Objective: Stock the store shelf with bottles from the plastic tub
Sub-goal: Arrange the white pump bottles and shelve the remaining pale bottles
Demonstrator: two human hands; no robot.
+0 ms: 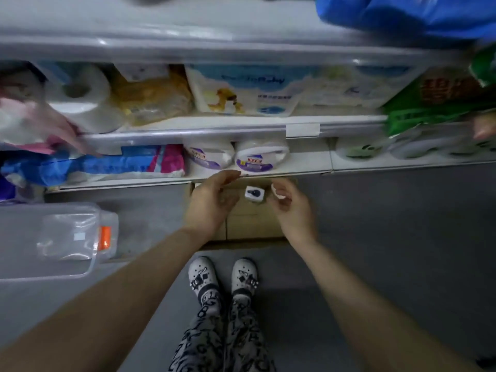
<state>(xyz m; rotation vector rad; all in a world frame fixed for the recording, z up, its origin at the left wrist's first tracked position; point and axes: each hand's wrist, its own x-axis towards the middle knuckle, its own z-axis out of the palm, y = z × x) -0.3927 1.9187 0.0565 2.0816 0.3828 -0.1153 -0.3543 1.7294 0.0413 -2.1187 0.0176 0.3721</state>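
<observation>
The clear plastic tub (24, 237) sits on the floor at left, below the shelf (295, 167) front edge. The left hand (212, 197) is loosely curled, holding nothing. Just to its right, between both hands and touching neither, a small white bottle (255, 193) is upright above a cardboard box (252, 224) (dark cap toward the camera, long axis vertical). The right hand (291, 204) is curled; whether it pinches anything I cannot tell.

Little white box (254, 194) between the left hand (212, 200) and right hand (292, 208) has a navy bottle print. Brown cardboard box (252, 224) under both. Clear tub (67, 269) way left of the left hand, orange latch (104, 237). Grey floor (375, 224), white clogs (202, 275), grey trousers (204, 339) with black lettering all over.
</observation>
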